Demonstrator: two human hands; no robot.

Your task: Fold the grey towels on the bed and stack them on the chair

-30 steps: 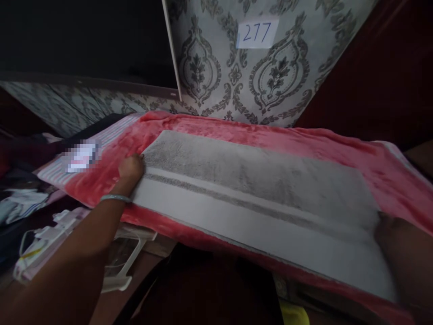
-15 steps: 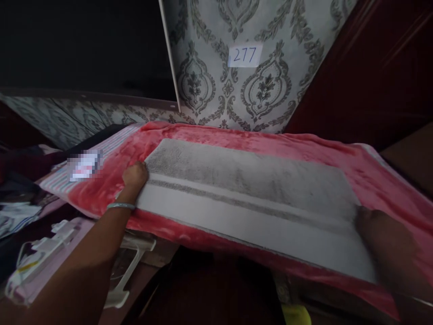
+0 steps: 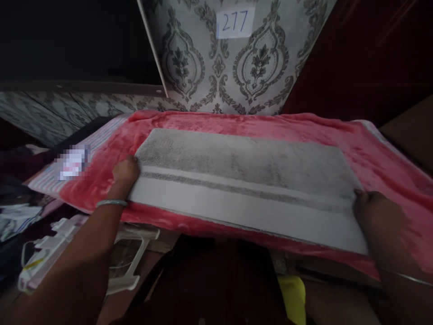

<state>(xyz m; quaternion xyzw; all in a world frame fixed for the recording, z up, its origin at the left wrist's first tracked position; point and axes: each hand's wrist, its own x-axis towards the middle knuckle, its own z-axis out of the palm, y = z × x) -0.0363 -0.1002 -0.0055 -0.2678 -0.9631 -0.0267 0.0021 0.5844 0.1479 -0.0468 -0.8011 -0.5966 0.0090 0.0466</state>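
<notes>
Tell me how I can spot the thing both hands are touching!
Look below the patterned wall with the 277 note for the fluffy pink blanket. Spread flat on top lies the grey towel, with the left hand and right hand at its ends. It alone is grey, with a darker stripe running lengthwise.

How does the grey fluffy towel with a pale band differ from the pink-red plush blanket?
The grey towel is smaller and lies flat on top; the pink-red blanket is wider and lies beneath, showing all round. The towel carries a pale band with a dark stripe; the blanket is plain. The left hand and right hand rest at the towel's ends. Both are soft fabric, spread out.
</notes>
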